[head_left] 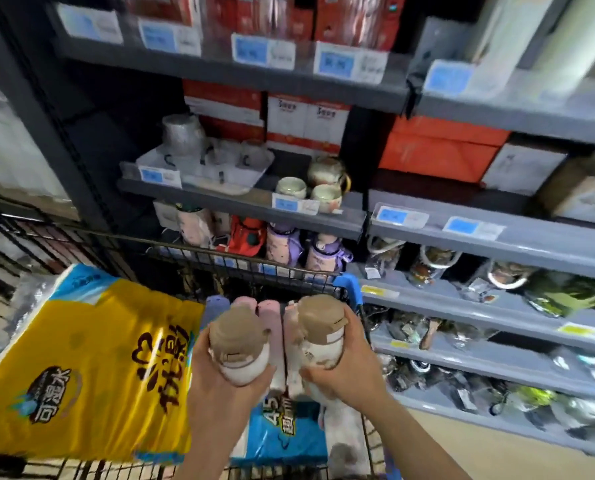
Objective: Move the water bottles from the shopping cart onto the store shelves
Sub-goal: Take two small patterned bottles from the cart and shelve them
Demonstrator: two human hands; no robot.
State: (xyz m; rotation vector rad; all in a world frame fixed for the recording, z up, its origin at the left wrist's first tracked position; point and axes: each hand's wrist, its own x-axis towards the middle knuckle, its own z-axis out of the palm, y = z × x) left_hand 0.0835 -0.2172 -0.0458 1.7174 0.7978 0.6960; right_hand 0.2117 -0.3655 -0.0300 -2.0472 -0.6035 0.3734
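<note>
Each of my hands holds a pale pink water bottle with a tan lid, above the shopping cart (240, 261). My left hand (216, 382) grips the left bottle (237, 344) from below. Around the right bottle (322, 329), my right hand (348, 368) curls from the right side. Behind them, several more bottles (268, 317) in pink and purple lie in the cart. The shelf (254, 206) ahead carries similar purple, pink and red bottles (285, 244) under its lip.
A yellow and blue paper pack (91, 362) fills the cart's left half, and a blue pack (289, 431) lies under my wrists. Cups and a teapot (327, 171) stand on the shelf above. Grey shelves (497, 237) at right hold bagged goods.
</note>
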